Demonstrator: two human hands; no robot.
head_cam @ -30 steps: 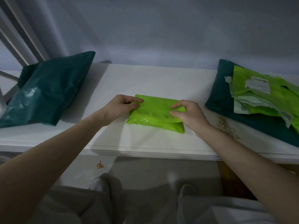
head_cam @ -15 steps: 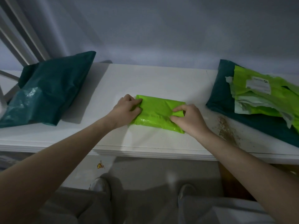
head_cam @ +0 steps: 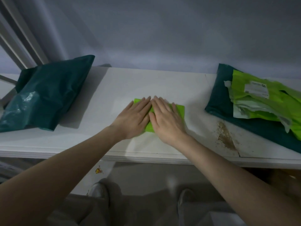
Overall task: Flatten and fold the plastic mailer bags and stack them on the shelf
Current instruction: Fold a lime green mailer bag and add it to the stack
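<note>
At the very bottom of the frame you can see the person's grey trousers (head_cam: 91, 209) and the toes of light shoes (head_cam: 97, 191) on the floor, plus a tiny yellow-and-red scrap (head_cam: 98, 170) lying just under the front lip of the shelf. Both bare forearms come up from the lower corners and meet in the middle of the frame. The white shelf (head_cam: 162, 82) runs right across the picture, with a brownish scuffed patch (head_cam: 225, 137) toward the lower right of its top. Dead centre on it is the small folded bright-green plastic mailer bag (head_cam: 180, 110), lying flat near the front edge. The left hand (head_cam: 133, 119) and right hand (head_cam: 166, 119) are both palm-down on top of it, side by side with the fingertips almost touching, fingers straight and spread out, so no grip at all, just flat pressing. Most of the bag is covered; only its right end and a strip between the hands show. Off at the left of the frame a puffy dark-teal plastic mailer bag (head_cam: 44, 93) sits on the shelf, well apart from the hands. At the right there's a flat dark-teal mailer (head_cam: 218, 98) with crumpled bright-green mailers (head_cam: 263, 105) piled on it, one carrying a white shipping label (head_cam: 256, 88). Behind everything is a plain greyish wall (head_cam: 162, 30).
</note>
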